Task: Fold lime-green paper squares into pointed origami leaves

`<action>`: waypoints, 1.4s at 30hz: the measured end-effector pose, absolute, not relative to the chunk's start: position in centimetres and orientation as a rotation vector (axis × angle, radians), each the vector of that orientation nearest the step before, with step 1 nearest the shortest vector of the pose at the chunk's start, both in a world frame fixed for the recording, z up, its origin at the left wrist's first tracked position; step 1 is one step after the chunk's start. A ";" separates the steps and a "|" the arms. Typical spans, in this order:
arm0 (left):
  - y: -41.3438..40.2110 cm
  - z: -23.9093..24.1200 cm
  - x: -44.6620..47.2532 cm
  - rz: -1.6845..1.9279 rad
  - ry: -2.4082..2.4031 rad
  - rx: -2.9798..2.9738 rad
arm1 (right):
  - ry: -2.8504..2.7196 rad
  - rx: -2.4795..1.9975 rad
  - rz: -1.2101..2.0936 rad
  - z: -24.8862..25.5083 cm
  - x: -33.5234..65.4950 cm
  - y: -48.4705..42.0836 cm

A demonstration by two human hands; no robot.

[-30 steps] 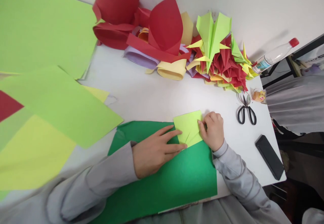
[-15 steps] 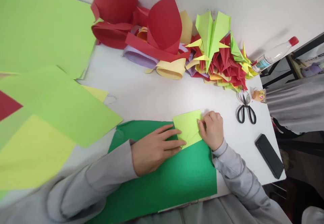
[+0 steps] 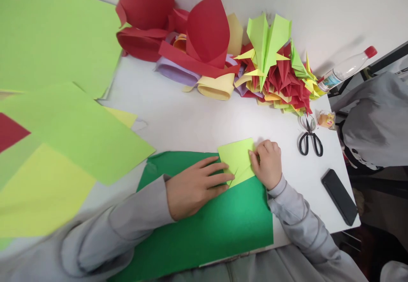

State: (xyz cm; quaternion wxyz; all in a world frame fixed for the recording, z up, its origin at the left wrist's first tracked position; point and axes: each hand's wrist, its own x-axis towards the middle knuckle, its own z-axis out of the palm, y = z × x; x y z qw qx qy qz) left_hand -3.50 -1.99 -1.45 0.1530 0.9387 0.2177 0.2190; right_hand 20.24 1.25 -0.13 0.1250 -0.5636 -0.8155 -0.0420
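A small folded sheet of yellow-green paper (image 3: 235, 156) lies on a large dark green sheet (image 3: 216, 222) at the front of the table. My left hand (image 3: 196, 188) rests flat across the green sheet, fingers stretched out, with the fingertips on the left and lower part of the folded paper. Slanting crease lines show beside those fingertips. At the paper's right edge, my right hand (image 3: 267, 163) is closed, its thumb and curled fingers gripping the edge. The curled fingers partly hide that corner.
Scissors (image 3: 309, 137), a black phone-like case (image 3: 339, 197) and a small wrapped snack (image 3: 326, 119) lie to the right. Behind are rolled red sheets (image 3: 207, 31), a pile of folded paper pieces (image 3: 283, 74) and a bottle (image 3: 347, 67). Large light green sheets (image 3: 92, 133) cover the left.
Both hands and the folded paper stay almost in place; my left fingertips shift very slightly. At the far right, the grey cloth beyond the table has moved and bulges higher.
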 end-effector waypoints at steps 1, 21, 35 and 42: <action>-2.0 -1.5 -3.5 0.629 0.621 2.690 | -2.375 -1.643 -0.124 -0.1 20.2 1.3; -1.6 -1.7 -3.5 0.602 0.603 2.631 | -2.384 -1.644 -0.129 -0.4 20.4 1.3; -1.9 -1.6 -3.4 0.604 0.613 2.671 | -2.403 -1.670 -0.130 -0.2 20.3 1.2; -1.6 -1.6 -3.5 0.617 0.608 2.678 | -2.407 -1.671 -0.139 -0.3 20.3 1.3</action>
